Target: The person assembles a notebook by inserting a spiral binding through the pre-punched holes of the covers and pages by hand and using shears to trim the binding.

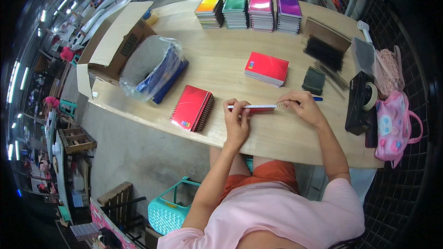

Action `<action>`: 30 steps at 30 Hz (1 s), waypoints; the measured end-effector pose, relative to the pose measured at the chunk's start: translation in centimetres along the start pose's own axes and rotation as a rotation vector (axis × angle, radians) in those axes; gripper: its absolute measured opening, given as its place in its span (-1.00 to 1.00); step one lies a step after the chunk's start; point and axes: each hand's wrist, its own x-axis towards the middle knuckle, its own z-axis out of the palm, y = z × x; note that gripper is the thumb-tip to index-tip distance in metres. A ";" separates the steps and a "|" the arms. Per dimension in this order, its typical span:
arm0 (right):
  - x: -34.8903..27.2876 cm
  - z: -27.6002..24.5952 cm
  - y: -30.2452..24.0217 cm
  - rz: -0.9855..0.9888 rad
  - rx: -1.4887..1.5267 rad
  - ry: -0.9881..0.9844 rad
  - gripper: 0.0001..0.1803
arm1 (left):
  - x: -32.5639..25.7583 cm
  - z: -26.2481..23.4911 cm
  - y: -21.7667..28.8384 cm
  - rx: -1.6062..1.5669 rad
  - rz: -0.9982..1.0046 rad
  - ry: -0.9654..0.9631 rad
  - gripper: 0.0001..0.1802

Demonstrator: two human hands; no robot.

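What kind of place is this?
Probably a small notebook-binding workshop: stacks of coloured notebooks line the wooden table, loose black spiral coils lie nearby, and both hands hold a notebook edge-on.

Wooden table (pixel 221 60) bears notebook stacks (pixel 249 11), cardboard box (pixel 115 41).

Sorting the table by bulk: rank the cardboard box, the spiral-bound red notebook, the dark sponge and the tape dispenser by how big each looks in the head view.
1. cardboard box
2. spiral-bound red notebook and tape dispenser, too close to rank
3. dark sponge
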 end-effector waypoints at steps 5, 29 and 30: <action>0.1 0.2 0.8 0.092 0.104 -0.056 -0.83 | 0.1 0.2 0.6 -0.051 -0.037 0.027 -0.89; 0.3 2.1 -1.3 -0.179 -0.404 -0.025 -0.76 | 0.3 0.0 0.2 0.015 0.020 0.011 -0.88; 0.3 2.4 -2.1 -0.163 -0.397 0.029 -0.77 | 0.3 0.0 0.1 -0.008 0.006 0.014 -0.87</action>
